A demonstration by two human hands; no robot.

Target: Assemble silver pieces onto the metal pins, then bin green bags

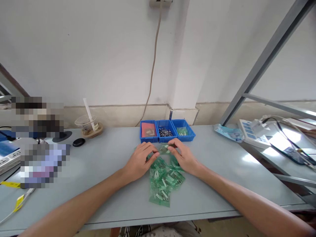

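Several green plastic bags (164,181) with small white and metal parts inside lie in a pile on the grey table. My left hand (143,159) rests at the pile's upper left, fingers bent over a green bag; what its fingertips hold, if anything, is hidden. At the upper right, my right hand (183,157) has thumb and fingers around the edge of a small clear-green bag (163,148). Just behind the hands stand three joined blue bins: the left bin (148,131) holds a pink packet, the middle one (166,130) loose metal pieces, the right one (183,130) a green bag.
A plastic cup with a straw (87,121) and a black round object (78,142) are at the back left. Power strips (253,133), cables and a blue-white packet (229,133) lie right, beside a metal frame (256,74). A blurred patch covers the far left.
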